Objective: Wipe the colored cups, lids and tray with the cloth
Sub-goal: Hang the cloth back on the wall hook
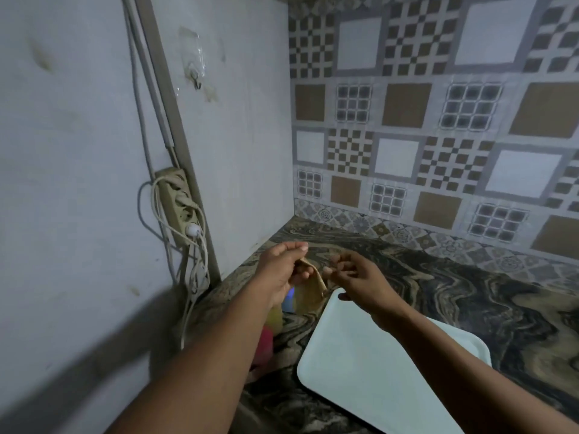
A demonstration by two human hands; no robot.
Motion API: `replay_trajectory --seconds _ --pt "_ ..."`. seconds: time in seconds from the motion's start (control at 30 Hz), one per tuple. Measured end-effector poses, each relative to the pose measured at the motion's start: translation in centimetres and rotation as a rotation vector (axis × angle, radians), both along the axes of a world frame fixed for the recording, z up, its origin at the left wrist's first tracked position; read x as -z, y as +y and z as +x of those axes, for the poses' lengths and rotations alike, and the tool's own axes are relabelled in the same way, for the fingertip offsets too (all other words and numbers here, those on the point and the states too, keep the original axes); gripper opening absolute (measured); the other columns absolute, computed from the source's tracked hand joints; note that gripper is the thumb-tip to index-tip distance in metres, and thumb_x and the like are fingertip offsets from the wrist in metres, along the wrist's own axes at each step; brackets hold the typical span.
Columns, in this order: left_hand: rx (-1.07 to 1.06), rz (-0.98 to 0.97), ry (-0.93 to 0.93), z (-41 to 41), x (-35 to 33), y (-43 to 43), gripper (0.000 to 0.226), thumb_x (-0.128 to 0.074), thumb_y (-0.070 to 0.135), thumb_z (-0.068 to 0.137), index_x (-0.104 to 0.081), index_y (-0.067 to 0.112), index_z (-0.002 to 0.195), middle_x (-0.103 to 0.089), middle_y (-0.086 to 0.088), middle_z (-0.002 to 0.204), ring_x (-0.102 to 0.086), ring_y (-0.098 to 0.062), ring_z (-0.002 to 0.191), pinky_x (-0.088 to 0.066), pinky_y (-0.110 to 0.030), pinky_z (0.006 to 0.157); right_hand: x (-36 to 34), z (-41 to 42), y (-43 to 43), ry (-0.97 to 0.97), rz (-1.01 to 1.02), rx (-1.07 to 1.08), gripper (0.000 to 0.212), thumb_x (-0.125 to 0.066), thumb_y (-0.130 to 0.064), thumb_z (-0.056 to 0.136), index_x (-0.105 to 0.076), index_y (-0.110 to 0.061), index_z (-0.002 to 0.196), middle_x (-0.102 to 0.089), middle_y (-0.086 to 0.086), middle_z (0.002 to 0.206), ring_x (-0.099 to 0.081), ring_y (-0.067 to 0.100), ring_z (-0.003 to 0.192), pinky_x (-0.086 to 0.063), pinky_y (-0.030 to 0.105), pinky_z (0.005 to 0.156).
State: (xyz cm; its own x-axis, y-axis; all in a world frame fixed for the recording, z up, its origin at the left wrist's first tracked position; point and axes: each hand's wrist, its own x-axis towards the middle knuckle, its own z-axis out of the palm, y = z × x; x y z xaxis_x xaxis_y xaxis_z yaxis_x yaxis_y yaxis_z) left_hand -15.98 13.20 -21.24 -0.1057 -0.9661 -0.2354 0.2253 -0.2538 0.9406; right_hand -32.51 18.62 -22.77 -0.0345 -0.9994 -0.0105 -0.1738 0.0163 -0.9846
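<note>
Hands both raised over the marbled countertop [470, 296], close together, a tan cloth [308, 291] strung between them. Left hand [282, 267] pinches the cloth's upper edge between thumb and fingers, fingers curled. Right hand [357, 277] grips the other end with thumb and fingertips, remaining fingers loosely bent. Cloth hangs down from the pinch points, bulk drooping below and between the two hands, lower edge near the tray's far corner; can't tell if it touches.

Tray [369, 371]: pale, rounded corners, flat on the counter directly below the right forearm, looks empty on the visible surface. Right wrist crosses over its far edge.

Cups [269, 330]: colored items mostly hidden under the left forearm, beside the tray's left edge. Yellow-green and red-pink shapes visible, plus a blue patch just below the left hand. Can't separate cups from lids at this blur.

Left of the left hand: power strip [180, 205] on the wall with cables hanging. Beyond both hands: patterned tile backsplash [438, 136].
</note>
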Motion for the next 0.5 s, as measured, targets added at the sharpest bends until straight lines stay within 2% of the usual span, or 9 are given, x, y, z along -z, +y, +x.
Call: replay_trajectory --seconds 0.07,0.1,0.17,0.23,0.37,0.5 --pt "-0.026 -0.009 0.023 -0.1 -1.2 -0.6 0.015 -0.067 0.008 0.091 -0.069 0.001 0.104 -0.061 -0.007 0.055 -0.057 -0.014 0.043 -0.051 -0.021 0.043 -0.6 0.9 -0.4 -0.031 -0.053 -0.099 0.034 -0.076 -0.038 0.086 -0.067 -0.010 0.103 -0.069 0.019 0.093 -0.064 0.020 0.080 -0.051 0.037 0.067" --pt "-0.034 -0.012 0.026 -0.2 -1.7 -0.7 0.017 -0.069 0.009 0.090 -0.070 -0.001 0.104 -0.060 -0.008 0.056 -0.056 -0.014 0.044 -0.051 -0.022 0.043 -0.7 1.2 -0.6 -0.047 -0.072 -0.133 0.039 -0.078 -0.040 0.084 -0.067 -0.007 0.100 -0.070 0.016 0.086 -0.063 0.020 0.076 -0.050 0.037 0.066" --pt "-0.045 -0.034 0.008 -0.3 -2.9 -1.1 0.021 -0.071 0.013 0.088 -0.071 -0.002 0.102 -0.058 -0.007 0.057 -0.053 -0.013 0.045 -0.048 -0.021 0.043 -1.4 1.6 -1.2 -0.104 -0.129 -0.154 0.031 -0.076 -0.030 0.088 -0.067 0.000 0.095 -0.068 0.006 0.074 -0.061 0.017 0.069 -0.051 0.034 0.063" --pt "-0.030 -0.066 -0.035 -0.2 -4.0 -1.3 0.022 -0.072 0.020 0.088 -0.074 0.001 0.100 -0.058 -0.005 0.059 -0.051 -0.012 0.048 -0.043 -0.021 0.045 -2.0 1.5 -1.7 -0.200 -0.146 -0.151 0.022 -0.065 -0.016 0.097 -0.066 0.004 0.088 -0.067 0.005 0.068 -0.063 0.021 0.068 -0.056 0.039 0.067" --pt "0.056 -0.136 -0.154 0.7 -5.8 -1.1 0.013 -0.075 0.025 0.085 -0.077 0.016 0.095 -0.068 -0.002 0.072 -0.060 -0.014 0.064 -0.043 -0.026 0.061 -3.4 1.0 -2.7 -0.276 -0.121 -0.236 0.033 -0.054 -0.016 0.102 -0.064 0.013 0.093 -0.068 0.021 0.079 -0.067 0.032 0.075 -0.057 0.049 0.078" --pt "0.118 -0.155 -0.232 1.3 -6.2 -0.6 0.035 -0.078 0.020 0.083 -0.068 0.017 0.116 -0.075 -0.005 0.086 -0.069 -0.017 0.074 -0.052 -0.028 0.063 -4.7 0.4 -3.6 -0.316 -0.094 -0.275 0.032 -0.047 -0.015 0.105 -0.058 0.016 0.104 -0.064 0.025 0.090 -0.062 0.034 0.085 -0.053 0.054 0.089"
